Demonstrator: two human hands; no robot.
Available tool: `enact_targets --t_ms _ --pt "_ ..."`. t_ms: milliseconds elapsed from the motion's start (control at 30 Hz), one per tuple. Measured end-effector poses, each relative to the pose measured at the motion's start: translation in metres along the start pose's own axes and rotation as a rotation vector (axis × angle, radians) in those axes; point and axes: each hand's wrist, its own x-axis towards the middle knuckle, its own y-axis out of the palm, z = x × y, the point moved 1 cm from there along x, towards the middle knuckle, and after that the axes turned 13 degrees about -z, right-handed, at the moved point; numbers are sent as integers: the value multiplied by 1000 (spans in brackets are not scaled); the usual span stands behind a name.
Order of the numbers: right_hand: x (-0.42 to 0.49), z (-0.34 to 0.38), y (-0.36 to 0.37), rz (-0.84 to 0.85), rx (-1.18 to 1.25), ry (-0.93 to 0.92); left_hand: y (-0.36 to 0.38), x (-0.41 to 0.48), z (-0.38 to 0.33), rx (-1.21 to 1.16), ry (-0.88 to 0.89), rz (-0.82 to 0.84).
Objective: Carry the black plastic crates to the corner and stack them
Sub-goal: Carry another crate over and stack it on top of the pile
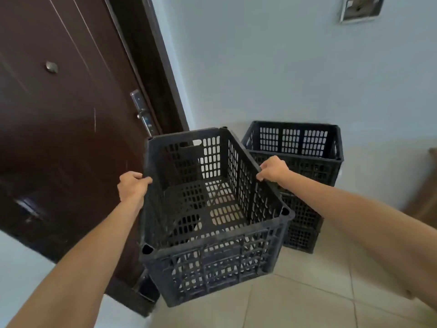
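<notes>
I hold an empty black plastic crate (212,254) with slotted walls in the air in front of me. My left hand (131,187) grips its left long rim, fingers curled over the edge. My right hand (273,169) grips the right long rim the same way. Behind and to the right, a stack of black crates (305,176) stands on the floor against the wall; the top one is empty and open upward. The carried crate overlaps the stack's left side in view and sits to its left.
A dark brown door (59,138) with a metal handle (142,112) fills the left. A pale wall (283,67) runs behind the stack, with a framed panel (360,8) high up. Beige floor tiles (319,292) lie below. A brown object (425,197) stands at the right edge.
</notes>
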Motion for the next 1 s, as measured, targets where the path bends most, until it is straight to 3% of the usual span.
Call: enact_targets --t_ms 300,500,800,1000 --pt "87 112 -63 -270 105 -160 34 100 -144 -203 133 -3" --pt "134 147 -105 -447 157 -130 79 136 -216 -302 194 39" --pt "175 75 -130 -631 167 45 199 112 -278 -288 323 217" --pt "200 11 -158 -665 90 76 291 64 -297 -236 374 340"
